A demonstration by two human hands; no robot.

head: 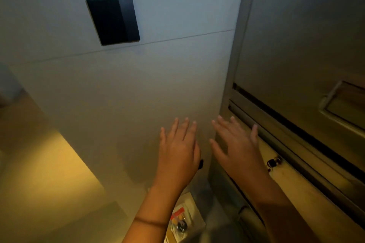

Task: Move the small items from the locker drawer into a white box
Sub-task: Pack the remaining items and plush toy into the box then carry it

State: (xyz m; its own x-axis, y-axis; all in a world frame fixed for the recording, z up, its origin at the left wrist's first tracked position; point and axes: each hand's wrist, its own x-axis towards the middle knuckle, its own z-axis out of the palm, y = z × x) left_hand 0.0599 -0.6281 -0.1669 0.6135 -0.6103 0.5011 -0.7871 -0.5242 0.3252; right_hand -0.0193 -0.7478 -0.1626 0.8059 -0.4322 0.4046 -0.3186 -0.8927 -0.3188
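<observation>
Pale wall tiles (118,85) fill the left and centre of the view, with a black square plate (112,20) fixed high on them. A grey metal locker (296,35) stands against the right side.

Both hands are raised in front of the wall with fingers straight and spread, and they hold nothing. The left hand (178,150) hangs before the bare tile. The right hand (235,148) is just beside it, over the locker's left edge.

The locker drawer (296,179) lies right of the hands and slightly lower. Its long front runs slantwise from far left to near right, with a small key lock (273,162) on its face just right of the right wrist. The right hand is plainly nearer and looks the natural one to reach it. Whether the drawer is pulled out I cannot tell, and none of its contents show. A recessed handle (343,102) sits on the panel above it.

Low and near, between the two forearms, a pale container shows at the bottom edge, which I take for the white box (192,206). In it lies a clear packet (178,221) with a red label, with yellow and dark bits showing. A small dark shape beside the left thumb is too unclear to name.
</observation>
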